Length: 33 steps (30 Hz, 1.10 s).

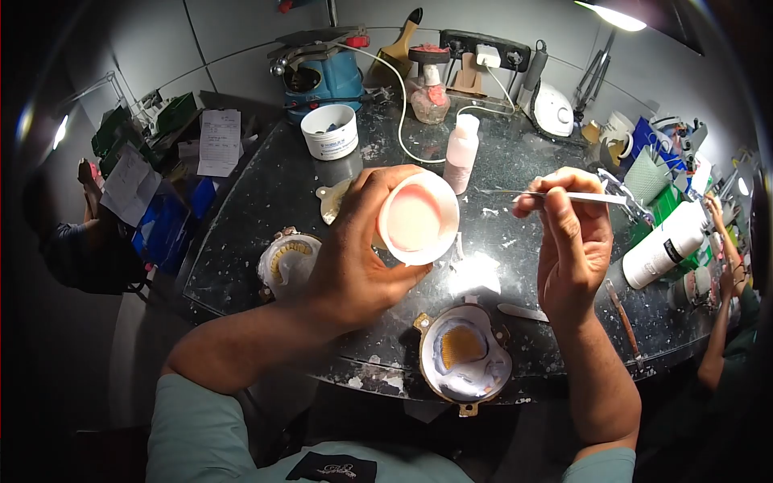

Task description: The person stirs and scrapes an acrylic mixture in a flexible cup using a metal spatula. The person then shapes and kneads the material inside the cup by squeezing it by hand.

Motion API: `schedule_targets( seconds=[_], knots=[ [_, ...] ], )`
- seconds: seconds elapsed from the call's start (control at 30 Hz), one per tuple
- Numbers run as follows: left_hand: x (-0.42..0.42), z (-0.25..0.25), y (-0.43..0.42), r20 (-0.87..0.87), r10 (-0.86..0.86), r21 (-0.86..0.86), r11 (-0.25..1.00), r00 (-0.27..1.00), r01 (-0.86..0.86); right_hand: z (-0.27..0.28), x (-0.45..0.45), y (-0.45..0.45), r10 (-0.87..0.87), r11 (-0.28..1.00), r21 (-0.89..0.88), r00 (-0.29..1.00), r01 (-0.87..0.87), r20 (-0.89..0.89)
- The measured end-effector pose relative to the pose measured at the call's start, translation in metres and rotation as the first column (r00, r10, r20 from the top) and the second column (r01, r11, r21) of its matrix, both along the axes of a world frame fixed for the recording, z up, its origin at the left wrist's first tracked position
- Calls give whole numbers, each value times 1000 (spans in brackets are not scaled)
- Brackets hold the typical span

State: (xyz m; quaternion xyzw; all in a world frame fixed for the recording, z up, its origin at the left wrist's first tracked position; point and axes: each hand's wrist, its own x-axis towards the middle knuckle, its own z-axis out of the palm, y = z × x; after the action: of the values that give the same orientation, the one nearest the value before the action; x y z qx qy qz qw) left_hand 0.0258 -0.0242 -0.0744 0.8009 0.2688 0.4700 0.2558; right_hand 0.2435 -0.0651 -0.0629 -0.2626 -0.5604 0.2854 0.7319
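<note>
My left hand [366, 253] is wrapped round a white cup [445, 217], tilted so that its pink contents [414, 218] show. To its right, my right hand [573, 233] is raised and pinches a thin metal tool [592, 197] whose narrow tip points left toward the cup without touching it. A brass-edged flask half [465, 354] with white plaster and a yellowish patch lies at the near edge of the bench. Another plaster piece with a yellow arch [287, 259] is partly behind my left forearm. Behind the cup stands a bottle of pinkish content [461, 153].
A white tub [330, 133], a blue device [322, 76] and a brush [400, 48] stand at the back. A white bottle [664, 245] and a brown-handled tool [622, 318] are at right. Other people show at far left and far right [729, 298].
</note>
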Motion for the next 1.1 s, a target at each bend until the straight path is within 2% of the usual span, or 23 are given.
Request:
schedule_targets(
  seconds=[0.07, 0.17, 0.27, 0.37, 0.57, 0.6, 0.7, 0.8, 0.9, 1.0, 1.1],
  knots=[
    [-3, 4, 3, -69, 62, 92, 994, 996, -55, -3, 5, 0, 122, 992, 33, 990, -124, 66],
    [-3, 13, 6, -98, 136, 212, 971, 986, -113, -8, 5, -2, 172, 985, -22, 977, -171, 125],
    [-4, 15, 10, -99, 181, 299, 943, 979, -144, -10, 5, -1, 98, 995, -14, 960, -98, 260],
    [-5, 15, 13, -104, 190, 341, 929, 976, -145, -9, 4, -1, 79, 997, -2, 954, -82, 290],
    [-4, 16, 15, -120, 189, 453, 884, 975, -115, -8, 6, -1, -37, 997, 79, 888, 0, 458],
    [-5, 16, 15, -119, 192, 466, 877, 974, -116, -8, 7, -1, -26, 997, 75, 906, -6, 422],
    [-5, 13, 13, -51, 122, 283, 954, 991, -103, -7, 6, -2, 10, 998, 56, 962, -26, 273],
    [-6, 10, 13, 98, -60, -76, 995, 993, 68, -4, 6, -2, 24, 998, 49, 989, -32, 143],
    [-5, 15, 9, 157, -95, -116, 987, 983, 114, -5, 9, -2, 0, 1000, 19, 985, -4, 175],
    [-5, 18, 9, 14, -13, 100, 995, 1000, 11, -6, 8, -1, 8, 1000, 0, 982, -8, 190],
    [-6, 18, 8, 18, -6, 40, 999, 1000, 5, -8, 8, -2, 25, 999, -34, 980, -18, 196]
  ],
)
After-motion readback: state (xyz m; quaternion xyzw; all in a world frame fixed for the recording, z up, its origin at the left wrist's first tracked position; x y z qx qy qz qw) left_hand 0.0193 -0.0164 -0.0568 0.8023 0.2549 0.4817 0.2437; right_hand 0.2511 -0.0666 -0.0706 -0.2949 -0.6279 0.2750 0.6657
